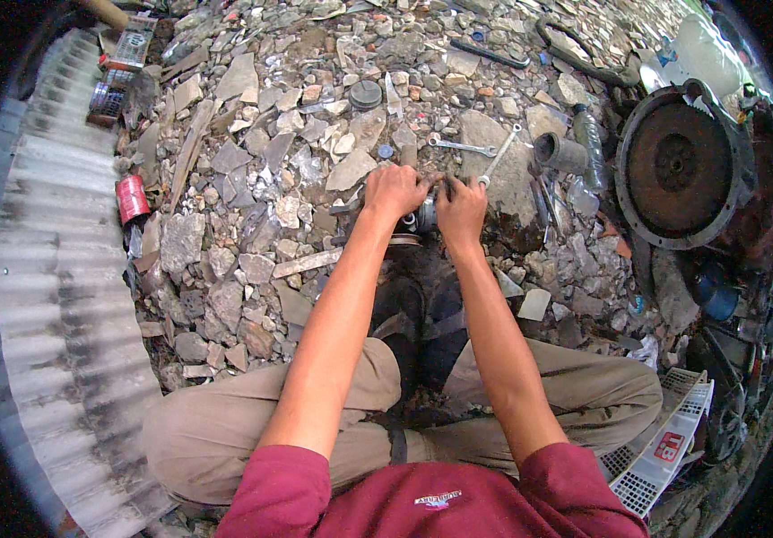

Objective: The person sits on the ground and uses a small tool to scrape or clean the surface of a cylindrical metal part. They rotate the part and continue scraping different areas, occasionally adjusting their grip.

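A dark metal machine part (426,213), with a round pulley-like rim (404,239) at its near end, is on the ground between my shoes. My left hand (394,191) is closed over its left and top side. From the right, my right hand (461,213) is closed at the same part, thumb and fingertips close to the left hand's. My fingers hide much of the part. One combination wrench (501,152) slants up from beside my right knuckles; whether the hand touches it I cannot tell. A second wrench (461,145) lies just beyond on a flat stone slab.
Broken stone and rubble (252,161) cover the ground. Corrugated sheeting (64,269) runs along the left, beside a red can (133,198). On the right are a large round metal housing (676,166), a plastic bottle (589,148), a short pipe piece (560,154) and a white crate (664,448).
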